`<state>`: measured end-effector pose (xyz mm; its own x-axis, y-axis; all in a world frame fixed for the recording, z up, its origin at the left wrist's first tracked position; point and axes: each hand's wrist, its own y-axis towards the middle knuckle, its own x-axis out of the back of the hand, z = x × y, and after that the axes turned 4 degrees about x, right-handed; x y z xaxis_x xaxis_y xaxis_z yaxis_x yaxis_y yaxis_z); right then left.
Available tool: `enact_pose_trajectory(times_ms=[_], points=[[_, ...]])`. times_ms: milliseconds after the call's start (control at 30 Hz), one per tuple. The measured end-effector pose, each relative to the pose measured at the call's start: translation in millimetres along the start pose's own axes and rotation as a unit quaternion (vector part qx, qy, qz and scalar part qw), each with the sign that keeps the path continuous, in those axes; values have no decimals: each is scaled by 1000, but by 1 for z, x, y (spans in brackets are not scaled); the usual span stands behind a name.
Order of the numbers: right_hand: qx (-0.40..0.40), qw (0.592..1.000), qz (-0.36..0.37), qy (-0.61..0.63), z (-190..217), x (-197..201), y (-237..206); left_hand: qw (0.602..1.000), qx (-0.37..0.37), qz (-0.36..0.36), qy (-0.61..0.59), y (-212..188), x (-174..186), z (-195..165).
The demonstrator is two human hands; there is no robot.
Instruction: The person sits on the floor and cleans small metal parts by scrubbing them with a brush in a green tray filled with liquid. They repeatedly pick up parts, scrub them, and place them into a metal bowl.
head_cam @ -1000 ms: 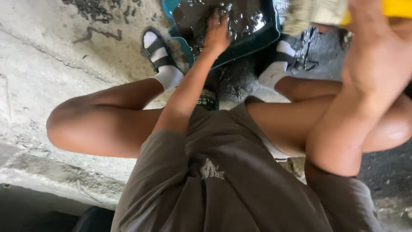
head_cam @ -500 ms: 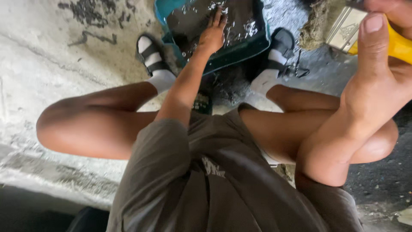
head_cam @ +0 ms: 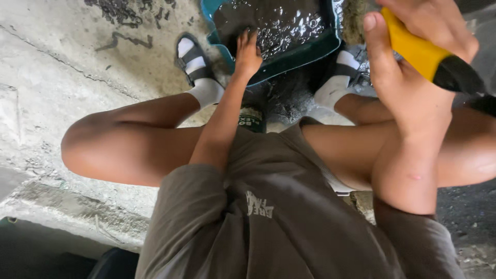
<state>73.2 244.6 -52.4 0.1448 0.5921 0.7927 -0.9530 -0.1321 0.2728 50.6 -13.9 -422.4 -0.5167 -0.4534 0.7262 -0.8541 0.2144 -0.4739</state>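
At twelve o'clock, the left hand (head_cam: 248,54) pressed flat, fingers spread, on the teal tray's (head_cam: 289,57) near rim, while the right hand (head_cam: 413,67) clenched a yellow-handled tool (head_cam: 421,51); dipping it seemed underway, demanding a steady tray.

Teal tray (head_cam: 217,36); yellow-and-black handle (head_cam: 429,57); white socks (head_cam: 204,88).

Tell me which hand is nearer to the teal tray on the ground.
Left. The left hand rests on the near rim of the teal tray, fingers over its dark wet contents. The right hand is raised to the right, gripping a yellow handle.
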Motion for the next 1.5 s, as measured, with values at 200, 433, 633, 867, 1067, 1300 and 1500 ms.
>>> enact_pose_trajectory(times_ms=[200, 433, 633, 867, 1067, 1300, 1500], points=[[49, 998, 40, 0, 17, -15, -4, 986, 30, 150, -62, -24, 12, 6], [71, 995, 73, 19, 42, -42, 4, 973, 13, 227, -26, -44, -8, -3], [65, 994, 86, -2, 42, -52, 7, 987, -22, 158, -19, -39, -20, -5], [47, 995, 87, 22, 38, -50, 12, 999, 19, 37, -20, -24, -20, 13], [23, 996, 88, -2, 30, -43, 22, 997, -11, -59, -58, -1, -6, 11], [-7, 995, 97, 24, 12, -37, 25, 985, -121, -117, 31, 25, 4, -14], [-13, 995, 99, 16, 4, -33, 28, 988, -34, 35, 146, 27, -20, -24]])
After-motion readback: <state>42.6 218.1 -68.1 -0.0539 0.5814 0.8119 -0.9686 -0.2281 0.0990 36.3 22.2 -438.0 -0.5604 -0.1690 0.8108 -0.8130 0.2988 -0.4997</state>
